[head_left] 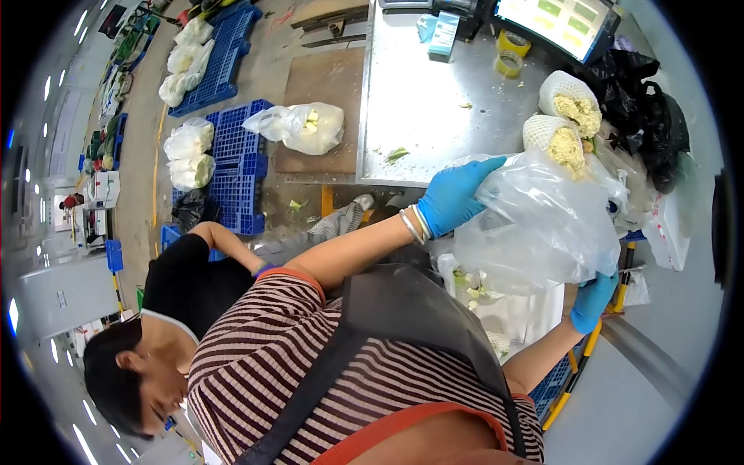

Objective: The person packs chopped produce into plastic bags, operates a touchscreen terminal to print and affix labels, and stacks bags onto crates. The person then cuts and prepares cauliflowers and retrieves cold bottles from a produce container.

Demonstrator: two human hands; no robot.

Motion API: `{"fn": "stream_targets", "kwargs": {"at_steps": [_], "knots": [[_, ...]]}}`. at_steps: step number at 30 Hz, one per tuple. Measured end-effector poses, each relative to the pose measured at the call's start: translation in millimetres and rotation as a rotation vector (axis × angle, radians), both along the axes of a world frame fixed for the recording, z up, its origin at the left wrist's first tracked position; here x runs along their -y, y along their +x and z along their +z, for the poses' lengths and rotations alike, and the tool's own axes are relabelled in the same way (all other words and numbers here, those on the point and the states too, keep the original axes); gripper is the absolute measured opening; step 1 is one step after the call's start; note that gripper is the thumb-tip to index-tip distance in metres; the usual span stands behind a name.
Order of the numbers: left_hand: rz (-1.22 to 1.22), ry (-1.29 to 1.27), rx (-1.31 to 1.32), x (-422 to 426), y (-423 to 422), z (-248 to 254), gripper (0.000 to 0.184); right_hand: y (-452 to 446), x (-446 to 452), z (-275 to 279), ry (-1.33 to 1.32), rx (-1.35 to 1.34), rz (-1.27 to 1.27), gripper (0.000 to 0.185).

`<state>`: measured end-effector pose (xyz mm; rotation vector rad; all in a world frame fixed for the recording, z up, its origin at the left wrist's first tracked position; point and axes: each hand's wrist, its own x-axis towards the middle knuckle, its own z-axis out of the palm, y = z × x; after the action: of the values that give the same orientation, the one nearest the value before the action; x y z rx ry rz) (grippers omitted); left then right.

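Observation:
A large clear plastic bag (535, 225) hangs between my two hands, in front of the metal table's near edge. My left hand (456, 195), in a blue glove, grips the bag's upper left side. The bag's lower right edge is held by my right hand (594, 302), also gloved in blue, with its fingers partly hidden by the plastic. Just beyond the bag lie two pale yellow, crumbly-topped vegetable heads, one farther (580, 112) and one nearer (567, 151), both in white foam netting. The bag partly covers the nearer one.
The metal table (434, 108) carries tape rolls (509, 63), a blue-white box (443, 36), a screen (554, 23) and black bags (632, 101). Below my hands stands a white container (527, 314) with leaf scraps. At left are a bent-over co-worker (178, 310), blue pallets (232, 170) and a bagged bundle (310, 128).

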<state>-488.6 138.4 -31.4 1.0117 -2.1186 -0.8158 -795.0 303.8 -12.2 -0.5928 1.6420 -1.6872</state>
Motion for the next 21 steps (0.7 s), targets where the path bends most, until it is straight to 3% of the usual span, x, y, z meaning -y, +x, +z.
{"fn": "stream_targets", "kwargs": {"at_steps": [4, 7, 8, 10, 11, 12, 14, 15, 16, 17, 18, 20, 21], "knots": [[-0.103, 0.212, 0.139, 12, 33, 19, 0.075, 16, 13, 1, -0.017, 0.005, 0.025, 0.045], [-0.251, 0.413, -0.222, 43, 89, 27, 0.084, 22, 21, 1, -0.067, 0.044, 0.013, 0.044], [-0.139, 0.414, -0.193, 57, 118, 25, 0.088, 27, 24, 4, -0.062, 0.034, -0.036, 0.045], [0.206, 0.066, -0.014, 109, 190, -16, 0.084, 40, 30, 16, -0.045, 0.012, -0.148, 0.046], [0.322, 0.003, 0.089, 132, 228, -8, 0.079, 22, 22, 6, -0.053, 0.023, -0.107, 0.043], [0.483, -0.034, 0.077, 162, 281, -42, 0.079, 20, 23, 1, -0.027, -0.067, -0.11, 0.043], [0.711, -0.173, 0.481, 197, 369, -55, 0.078, 29, 23, -1, 0.037, -0.251, -0.117, 0.042], [0.807, -0.283, 0.711, 207, 410, -73, 0.091, 75, 50, 24, -0.013, -0.111, -0.26, 0.04], [0.883, -0.192, 0.892, 219, 449, -94, 0.104, 84, 60, 29, 0.013, -0.105, -0.257, 0.04], [0.959, 0.076, 0.986, 225, 468, -102, 0.113, 93, 66, 33, 0.033, -0.1, -0.263, 0.04], [1.043, 0.188, 1.04, 239, 514, -154, 0.12, 101, 71, 38, 0.051, -0.093, -0.275, 0.04], [1.108, 0.393, 1.053, 245, 522, -160, 0.113, 124, 86, 52, 0.09, -0.103, -0.277, 0.04], [0.962, 0.4, 0.542, 266, 607, -273, 0.095, 129, 88, 55, 0.116, -0.198, -0.275, 0.04]]}}
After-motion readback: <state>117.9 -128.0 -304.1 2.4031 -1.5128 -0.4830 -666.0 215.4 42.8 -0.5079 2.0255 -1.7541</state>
